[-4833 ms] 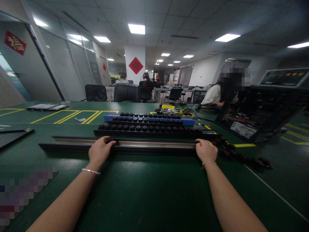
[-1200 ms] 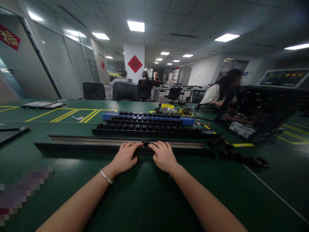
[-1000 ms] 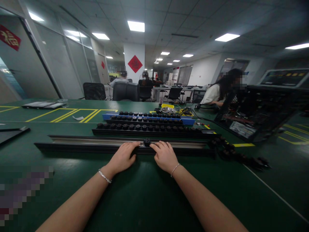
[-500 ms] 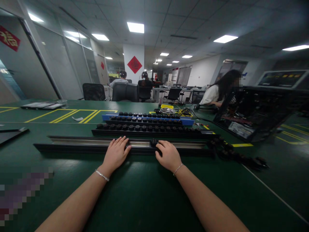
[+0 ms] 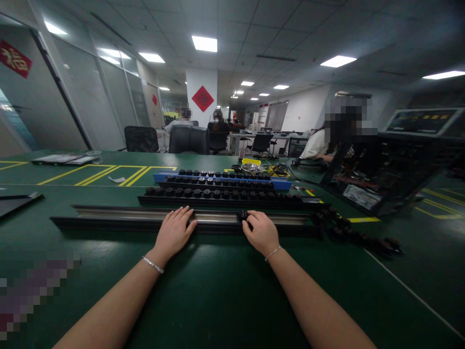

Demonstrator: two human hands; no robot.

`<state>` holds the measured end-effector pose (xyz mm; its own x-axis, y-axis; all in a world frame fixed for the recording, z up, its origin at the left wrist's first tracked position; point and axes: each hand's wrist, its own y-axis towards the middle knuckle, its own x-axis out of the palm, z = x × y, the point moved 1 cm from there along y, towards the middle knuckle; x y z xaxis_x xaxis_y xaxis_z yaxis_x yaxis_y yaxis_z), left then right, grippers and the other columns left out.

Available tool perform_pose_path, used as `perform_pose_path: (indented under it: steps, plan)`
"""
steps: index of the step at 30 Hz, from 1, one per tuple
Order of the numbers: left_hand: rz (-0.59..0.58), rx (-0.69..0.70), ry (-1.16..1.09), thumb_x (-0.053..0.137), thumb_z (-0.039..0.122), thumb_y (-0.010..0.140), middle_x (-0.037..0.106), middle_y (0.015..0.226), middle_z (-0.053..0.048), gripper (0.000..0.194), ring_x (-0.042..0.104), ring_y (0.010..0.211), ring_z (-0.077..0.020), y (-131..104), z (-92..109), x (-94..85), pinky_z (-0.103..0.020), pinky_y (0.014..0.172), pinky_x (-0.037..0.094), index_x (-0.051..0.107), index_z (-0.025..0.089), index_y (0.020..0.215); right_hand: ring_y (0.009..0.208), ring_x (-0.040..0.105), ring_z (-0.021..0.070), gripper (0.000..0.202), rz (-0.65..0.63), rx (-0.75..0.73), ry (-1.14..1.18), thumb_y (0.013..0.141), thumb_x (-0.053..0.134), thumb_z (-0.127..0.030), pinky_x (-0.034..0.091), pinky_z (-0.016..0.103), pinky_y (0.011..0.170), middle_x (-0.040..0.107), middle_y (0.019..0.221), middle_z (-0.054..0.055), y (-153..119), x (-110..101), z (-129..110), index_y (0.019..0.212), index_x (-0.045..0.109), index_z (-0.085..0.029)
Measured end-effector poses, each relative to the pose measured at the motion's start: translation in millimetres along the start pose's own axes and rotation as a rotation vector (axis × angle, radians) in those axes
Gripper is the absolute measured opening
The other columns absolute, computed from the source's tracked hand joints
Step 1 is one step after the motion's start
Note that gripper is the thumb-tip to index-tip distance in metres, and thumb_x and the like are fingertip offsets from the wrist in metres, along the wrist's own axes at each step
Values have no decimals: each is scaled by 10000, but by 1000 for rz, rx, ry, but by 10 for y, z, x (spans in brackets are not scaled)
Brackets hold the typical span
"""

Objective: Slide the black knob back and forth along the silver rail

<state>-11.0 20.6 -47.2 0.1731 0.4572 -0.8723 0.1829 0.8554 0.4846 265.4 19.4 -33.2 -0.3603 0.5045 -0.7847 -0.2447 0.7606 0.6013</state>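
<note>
Your left hand (image 5: 175,230): laid across the long black rail (image 5: 214,224)
Your right hand (image 5: 260,231): touching the small black block (image 5: 242,215) set in that rail
Table (image 5: 218,295): green, marked with yellow lines (image 5: 364,220)
Beyond the rail: rows of black knobs (image 5: 207,193)

Office: chairs (image 5: 189,140) and desks (image 5: 236,136) are standing upper centre, ceiling lights (image 5: 204,43) are glowing along top, opened computer case (image 5: 366,174) is sitting at right.

Head view: from my head, forward and slightly down
Table (image 5: 218,291): close below me
Left hand (image 5: 174,231), right hand (image 5: 262,232): near, mid-view
Ceiling (image 5: 286,29): along the top
</note>
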Motion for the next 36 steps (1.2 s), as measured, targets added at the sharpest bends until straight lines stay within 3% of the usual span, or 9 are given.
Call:
perform_pose_path:
  steps: [7,11,15,20,36]
  plan:
    - [14,-11,-34,323,479,882,519,1315,-96,491,438,1240,-252,9,-6,29,-462,1035,324,543,194,1214,920,544,191,250,-2,209,25,818,504,-400,415,302,783,643,958,72,50,55,-2,675,548,-200]
    - [5,-20,-26,334,464,883,525,1311,-89,470,446,1234,-248,12,11,16,-458,1028,331,541,201,1212,883,550,206,270,-13,337,19,780,531,-405,391,323,764,639,901,62,87,64,-22,930,574,-184]
    - [5,-14,-18,320,462,889,522,1312,-98,481,441,1238,-244,12,16,7,-447,1033,326,537,181,1215,963,540,221,377,-20,333,32,779,520,-367,323,384,900,647,983,59,95,43,-37,1116,553,-203]
    - [-5,-14,-20,310,480,890,516,1319,-96,500,442,1236,-248,10,2,16,-451,1026,332,533,177,1219,991,536,220,285,-33,333,59,800,478,-342,269,429,957,654,1009,64,84,8,-54,1017,615,-217]
    - [-7,-15,-32,309,494,886,512,1323,-95,515,432,1241,-252,8,-14,32,-450,1022,335,528,179,1229,932,549,211,269,-2,371,-5,791,462,-313,320,375,914,655,936,64,50,-3,53,980,608,-189]
